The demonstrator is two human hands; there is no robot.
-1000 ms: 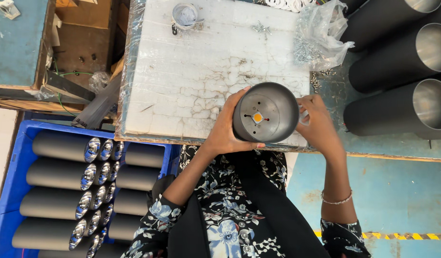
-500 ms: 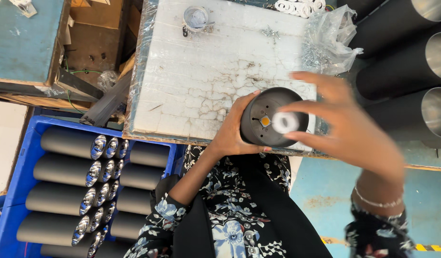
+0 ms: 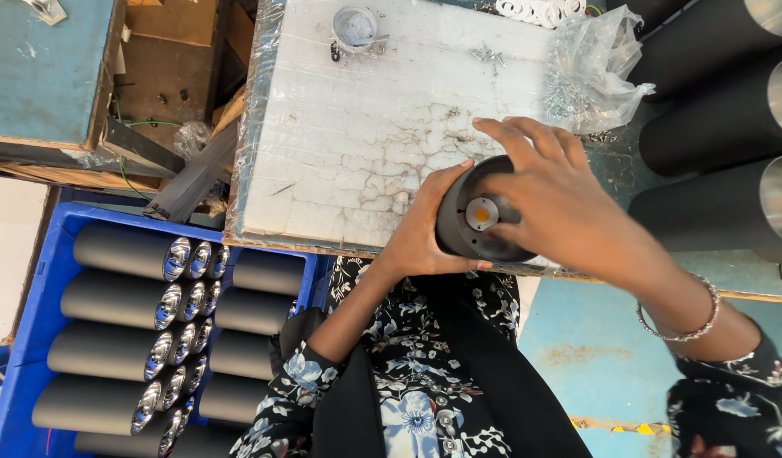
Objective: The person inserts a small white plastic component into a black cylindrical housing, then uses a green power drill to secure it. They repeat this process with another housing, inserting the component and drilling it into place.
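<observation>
The left hand (image 3: 425, 237) is wrapped round the side of a black cylindrical housing (image 3: 467, 222), holding it at the near edge of the white foam board (image 3: 349, 144). The right hand (image 3: 561, 203) lies over its open end, fingers spread, fingertips by the small round disc (image 3: 481, 213) inside. A clear plastic bag (image 3: 590, 72) sits beyond, and a blue crate (image 3: 35, 280) of black tubes stands well left.
</observation>
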